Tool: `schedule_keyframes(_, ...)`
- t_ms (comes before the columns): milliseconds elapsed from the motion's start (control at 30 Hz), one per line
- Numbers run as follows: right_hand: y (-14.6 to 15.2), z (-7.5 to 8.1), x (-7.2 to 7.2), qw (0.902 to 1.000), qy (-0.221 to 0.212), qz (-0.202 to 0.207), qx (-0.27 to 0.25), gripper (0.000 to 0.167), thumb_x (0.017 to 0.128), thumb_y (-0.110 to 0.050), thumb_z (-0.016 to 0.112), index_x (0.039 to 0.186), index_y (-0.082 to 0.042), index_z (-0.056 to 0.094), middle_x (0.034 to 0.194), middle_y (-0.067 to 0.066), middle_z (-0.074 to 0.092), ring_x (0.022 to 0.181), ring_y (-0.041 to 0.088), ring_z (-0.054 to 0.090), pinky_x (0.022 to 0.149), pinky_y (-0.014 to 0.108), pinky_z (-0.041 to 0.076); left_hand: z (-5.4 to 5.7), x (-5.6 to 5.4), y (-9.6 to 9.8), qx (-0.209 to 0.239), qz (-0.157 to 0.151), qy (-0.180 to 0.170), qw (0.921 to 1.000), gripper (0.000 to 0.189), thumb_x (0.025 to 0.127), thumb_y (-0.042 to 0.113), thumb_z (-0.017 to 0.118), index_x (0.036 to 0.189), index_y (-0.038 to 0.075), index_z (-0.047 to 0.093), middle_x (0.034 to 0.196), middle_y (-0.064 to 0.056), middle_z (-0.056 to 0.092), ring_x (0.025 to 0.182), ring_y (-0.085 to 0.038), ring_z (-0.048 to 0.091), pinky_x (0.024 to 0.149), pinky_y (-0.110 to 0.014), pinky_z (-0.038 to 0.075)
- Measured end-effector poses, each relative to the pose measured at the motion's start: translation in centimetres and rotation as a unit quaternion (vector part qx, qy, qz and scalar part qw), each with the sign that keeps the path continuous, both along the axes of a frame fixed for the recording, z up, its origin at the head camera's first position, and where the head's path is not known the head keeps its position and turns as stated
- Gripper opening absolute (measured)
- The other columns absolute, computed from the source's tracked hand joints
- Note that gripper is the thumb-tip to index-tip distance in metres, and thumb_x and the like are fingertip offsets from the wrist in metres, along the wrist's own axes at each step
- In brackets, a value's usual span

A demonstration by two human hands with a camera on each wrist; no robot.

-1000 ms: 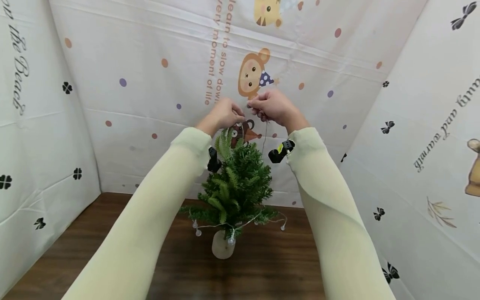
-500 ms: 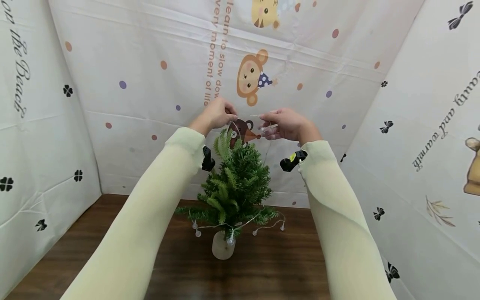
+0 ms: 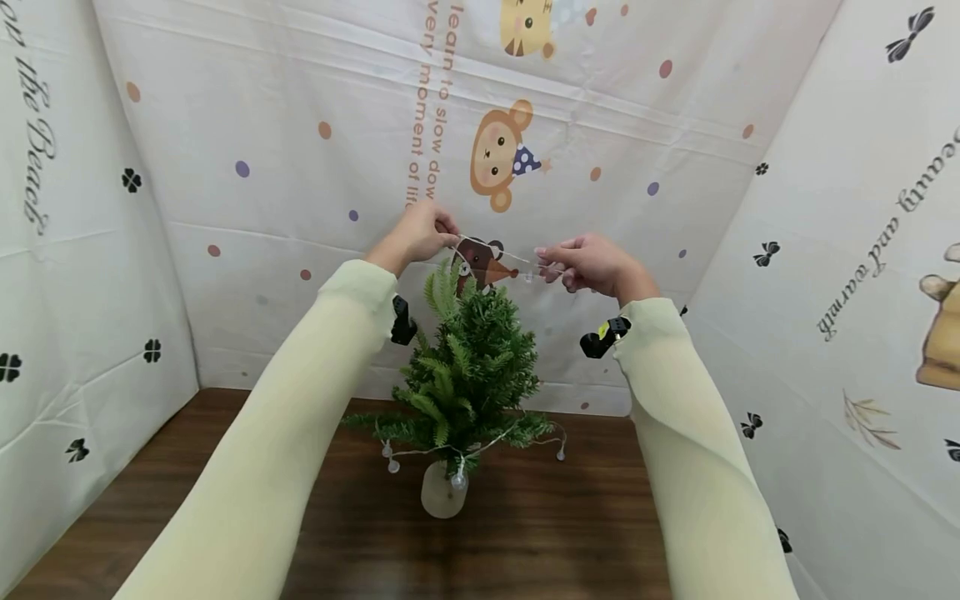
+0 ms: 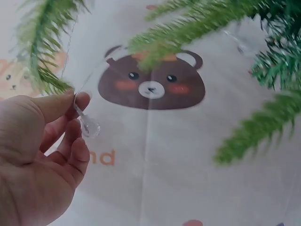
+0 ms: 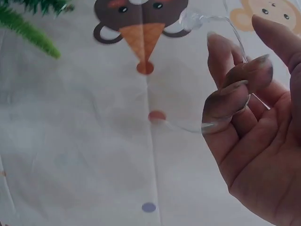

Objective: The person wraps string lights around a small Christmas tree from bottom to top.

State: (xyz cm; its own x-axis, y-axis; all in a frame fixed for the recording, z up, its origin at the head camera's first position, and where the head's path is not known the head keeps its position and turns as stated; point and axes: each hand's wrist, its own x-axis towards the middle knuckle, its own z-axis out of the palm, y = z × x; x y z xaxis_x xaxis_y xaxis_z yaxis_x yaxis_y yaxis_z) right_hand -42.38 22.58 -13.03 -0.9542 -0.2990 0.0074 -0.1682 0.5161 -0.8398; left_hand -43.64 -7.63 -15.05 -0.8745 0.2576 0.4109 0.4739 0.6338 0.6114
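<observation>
Above the top of a small artificial Christmas tree [image 3: 472,367], both hands hold a thin clear string of lights [image 3: 498,252]. My left hand [image 3: 420,233] pinches the wire between thumb and forefinger; a clear round bulb [image 4: 91,127] hangs just under that pinch in the left wrist view. To the right and slightly lower, my right hand [image 3: 596,262] has its fingers curled round the wire, the thumb held apart. Another bulb [image 5: 191,21] sticks out beyond those fingers in the right wrist view. The wire spans the gap between the hands.
More of the light string [image 3: 491,442] drapes over the tree's lower branches, with several bulbs dangling. The tree's pale round base [image 3: 444,492] stands on a dark wooden table [image 3: 525,550]. Printed white cloth [image 3: 300,183] encloses the back and both sides.
My right hand has moved right and downward, away from the left, letting a stretch of wire show between them. My left hand has shifted slightly left, still pinching.
</observation>
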Motion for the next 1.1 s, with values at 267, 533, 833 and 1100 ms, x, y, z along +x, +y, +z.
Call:
schedule_keyframes(267, 1.6, -0.8, 0.0, 0.9996, 0.008, 0.023, 0.011, 0.036, 0.102, -0.038, 0.064, 0.103, -0.004, 0.078, 0.067, 0.002, 0.051, 0.063, 0.020, 0.048, 0.063, 0.032, 0.047, -1.1, -0.7, -1.6, 0.018, 0.022, 0.010, 0.9996, 0.018, 0.101, 0.010, 0.064, 0.112, -0.002, 0.073, 0.105, -0.014, 0.072, 0.092, -0.024, 0.062, 0.080, -0.033, 0.048)
schedule_keyframes(533, 3.0, -1.3, 0.1, 0.9990, 0.001, 0.044, -0.007, 0.039, 0.103, -0.034, 0.063, 0.076, -0.006, 0.061, 0.072, 0.005, 0.051, 0.072, 0.024, 0.050, 0.072, 0.035, 0.049, -2.1, -0.9, -2.9, 0.045, 0.015, -0.006, 0.9989, 0.021, 0.103, 0.015, 0.062, 0.116, 0.001, 0.072, 0.111, -0.014, 0.070, 0.099, -0.025, 0.061, 0.083, -0.033, 0.047)
schedule_keyframes(833, 3.2, -0.8, 0.6, 0.9971, 0.050, 0.035, -0.045, 0.032, 0.102, -0.025, 0.067, 0.072, -0.012, 0.065, 0.082, 0.000, 0.062, 0.093, 0.017, 0.072, 0.083, 0.029, 0.053, -2.2, 0.2, -4.4, 0.062, 0.023, 0.037, 0.9971, 0.022, 0.105, 0.018, 0.061, 0.117, 0.003, 0.071, 0.114, -0.014, 0.068, 0.100, -0.027, 0.060, 0.086, -0.038, 0.047)
schedule_keyframes(1100, 4.2, -0.6, 1.8, 0.9869, -0.001, 0.077, -0.141, 0.023, 0.105, -0.021, 0.060, 0.086, -0.010, 0.064, 0.084, 0.002, 0.059, 0.073, 0.018, 0.057, 0.064, 0.029, 0.051, -2.4, 0.6, -5.7, 0.095, 0.025, 0.065, 0.9931, 0.022, 0.105, 0.015, 0.059, 0.118, 0.000, 0.068, 0.111, -0.015, 0.066, 0.097, -0.026, 0.059, 0.082, -0.036, 0.046)
